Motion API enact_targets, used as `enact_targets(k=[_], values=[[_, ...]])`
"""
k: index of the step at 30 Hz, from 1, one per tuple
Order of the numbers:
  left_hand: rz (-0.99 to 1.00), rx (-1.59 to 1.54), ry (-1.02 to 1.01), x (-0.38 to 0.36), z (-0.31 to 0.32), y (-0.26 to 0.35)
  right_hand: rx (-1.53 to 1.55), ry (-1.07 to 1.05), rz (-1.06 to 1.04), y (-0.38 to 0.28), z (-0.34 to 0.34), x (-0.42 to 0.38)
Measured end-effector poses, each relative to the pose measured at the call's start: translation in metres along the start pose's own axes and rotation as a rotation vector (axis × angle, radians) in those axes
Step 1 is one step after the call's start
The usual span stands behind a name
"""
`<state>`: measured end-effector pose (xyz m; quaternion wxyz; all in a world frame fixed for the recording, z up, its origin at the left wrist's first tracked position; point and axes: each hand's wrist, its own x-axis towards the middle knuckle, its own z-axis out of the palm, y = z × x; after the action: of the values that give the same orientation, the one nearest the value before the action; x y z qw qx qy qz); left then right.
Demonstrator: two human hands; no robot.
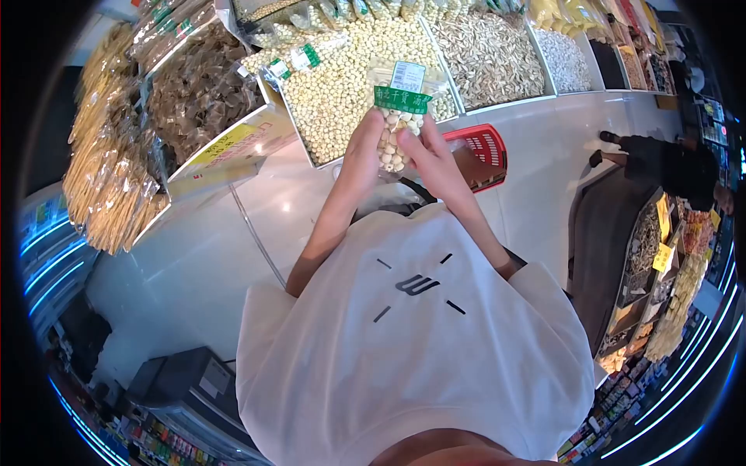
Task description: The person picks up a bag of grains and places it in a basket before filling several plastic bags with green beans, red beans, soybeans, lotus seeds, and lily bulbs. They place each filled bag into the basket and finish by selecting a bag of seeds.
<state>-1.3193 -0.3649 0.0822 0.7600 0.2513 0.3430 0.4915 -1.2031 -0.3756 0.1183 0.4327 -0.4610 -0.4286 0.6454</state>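
Note:
Between my two hands is a clear plastic bag of lotus seeds [395,142], pale and round, with a green printed band and a white barcode label near its top. My left hand [362,147] grips the bag's left side. On the other side, my right hand [432,159] holds it with the thumb pressed across the front. Both hands are closed on the bag, above the near edge of a bin of loose lotus seeds [326,101]. More small packed bags [294,58] with green labels lie on that bin.
A red shopping basket [503,159] is just beyond my right forearm. Bins of sliced dried goods [488,58] and white pieces [563,62] run rightward. Dark dried goods [202,85] and long yellowish bundles [109,171] stand left. A person in dark clothes [668,167] is at right.

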Motion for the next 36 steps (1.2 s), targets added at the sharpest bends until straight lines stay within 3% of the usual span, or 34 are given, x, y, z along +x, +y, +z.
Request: enact_targets(k=[7,9,14,17,29,36], values=[[0.127,0.048,0.053,0.009,0.035,0.007,0.076,-0.004,0.151,-0.018,-0.034,0.009],[0.113,0.010,-0.074,0.008,0.042,0.010,0.127,-0.046,0.149,-0.020,-0.043,0.011],[0.038,0.033,-0.026,0.011,0.047,0.014,0.201,-0.021,0.128,-0.032,-0.047,0.020],[0.004,0.030,-0.070,0.013,0.047,0.013,0.339,0.098,0.165,-0.033,-0.047,0.019],[-0.087,0.059,-0.078,0.017,0.052,0.011,0.264,0.062,0.122,-0.031,-0.068,0.006],[-0.096,0.082,-0.145,0.013,0.043,0.013,0.275,-0.086,0.146,-0.035,-0.070,-0.007]])
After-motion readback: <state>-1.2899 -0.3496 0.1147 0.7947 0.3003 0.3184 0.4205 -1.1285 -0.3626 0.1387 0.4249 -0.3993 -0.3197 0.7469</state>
